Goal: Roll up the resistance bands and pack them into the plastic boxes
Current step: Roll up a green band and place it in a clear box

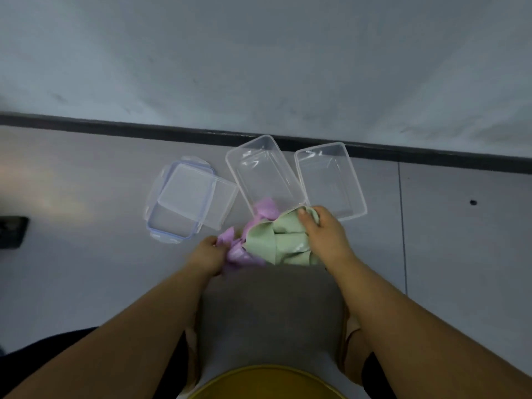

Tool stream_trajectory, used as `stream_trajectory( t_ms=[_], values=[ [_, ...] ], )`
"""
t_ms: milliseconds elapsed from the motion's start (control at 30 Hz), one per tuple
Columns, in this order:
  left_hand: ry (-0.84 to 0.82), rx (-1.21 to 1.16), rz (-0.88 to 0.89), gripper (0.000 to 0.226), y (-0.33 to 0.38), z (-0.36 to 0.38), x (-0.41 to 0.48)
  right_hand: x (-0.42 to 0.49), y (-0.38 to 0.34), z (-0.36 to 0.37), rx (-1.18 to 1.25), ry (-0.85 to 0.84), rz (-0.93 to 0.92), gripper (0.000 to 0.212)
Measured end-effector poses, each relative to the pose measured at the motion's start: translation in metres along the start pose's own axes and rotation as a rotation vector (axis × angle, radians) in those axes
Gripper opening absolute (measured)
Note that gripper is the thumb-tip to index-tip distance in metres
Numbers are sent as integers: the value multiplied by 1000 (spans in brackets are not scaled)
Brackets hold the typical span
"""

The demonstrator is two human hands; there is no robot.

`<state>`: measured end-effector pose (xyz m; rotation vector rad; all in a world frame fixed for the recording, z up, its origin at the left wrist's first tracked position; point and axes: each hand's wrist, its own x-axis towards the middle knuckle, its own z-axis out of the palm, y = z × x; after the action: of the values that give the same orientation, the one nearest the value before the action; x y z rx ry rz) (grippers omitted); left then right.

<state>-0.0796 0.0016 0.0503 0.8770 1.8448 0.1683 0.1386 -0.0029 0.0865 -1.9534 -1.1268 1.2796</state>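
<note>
A: Why are both hands in that bundle?

B: The two bands lie tangled together on the floor just in front of the boxes. The left hand (205, 256) has its fingers curled into the purple resistance band (239, 251), and the right hand (322, 234) clutches a fold of the green resistance band (282, 240), thumb on top. My guess is that the person means to pull them apart, since neither is rolled yet.

A: Is any of it in a box?

B: A purple loop reaches the near end of the middle plastic box (260, 168). I cannot tell if it lies inside or against the wall. The right plastic box (331, 180) holds nothing that I can see.

A: And the lids?

B: They are off to the left, the plain clear lid (198, 194) lying across the blue-clipped lid (172, 223). That probably keeps both boxes open and within reach for packing.

A: Any brand or label?

B: None that I can read. The boxes and lids are clear plastic and the bands look plain, though the picture is soft.
</note>
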Motion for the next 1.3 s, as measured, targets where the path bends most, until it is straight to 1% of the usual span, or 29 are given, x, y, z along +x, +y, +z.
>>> stream_trajectory(
  t_ms=[100,167,200,333,400,433,500,567,667,800,867,933,967,1033,1067,1100,1167,1233,1300],
  values=[
    [3,-187,31,21,30,-32,-38,-31,-43,-22,130,33,-23,32],
    [-13,-330,69,14,48,-51,-67,-58,-67,-36,232,88,-27,37],
    [-27,-401,89,13,54,-61,-80,-72,-78,-42,290,110,-29,38],
    [-125,-732,174,18,66,-95,-135,-137,-103,-59,475,163,-100,29],
    [-113,-850,236,15,68,-109,-162,-167,-103,-64,506,189,-119,32],
    [-96,-866,278,14,68,-115,-175,-179,-101,-66,517,202,-117,34],
    [-54,-853,371,12,71,-121,-202,-201,-100,-70,575,230,-93,34],
    [-17,-865,453,7,74,-125,-230,-223,-103,-78,693,237,-81,33],
    [23,-870,552,15,78,-128,-273,-250,-113,-89,856,211,-115,31],
    [8,-704,640,20,75,-126,-322,-281,-132,-99,934,222,-189,24],
    [22,-575,666,19,70,-122,-343,-297,-141,-98,948,214,-237,22],
    [-42,-524,708,17,64,-118,-364,-311,-147,-94,944,203,-297,21],
    [-104,-510,736,22,59,-117,-374,-318,-149,-92,916,210,-332,21],
    [-212,-451,799,47,52,-116,-392,-333,-151,-88,820,231,-411,19],
    [-230,-413,823,55,48,-114,-400,-341,-150,-85,767,229,-451,18],
    [-229,-382,847,56,44,-111,-407,-349,-149,-82,714,214,-490,17],
    [-170,-314,907,42,38,-104,-416,-366,-145,-76,630,134,-555,16],
    [-85,-315,953,29,32,-98,-415,-380,-142,-71,584,69,-590,16],
    [-4,-330,978,17,26,-97,-414,-387,-139,-73,615,93,-580,18]
  ],
)
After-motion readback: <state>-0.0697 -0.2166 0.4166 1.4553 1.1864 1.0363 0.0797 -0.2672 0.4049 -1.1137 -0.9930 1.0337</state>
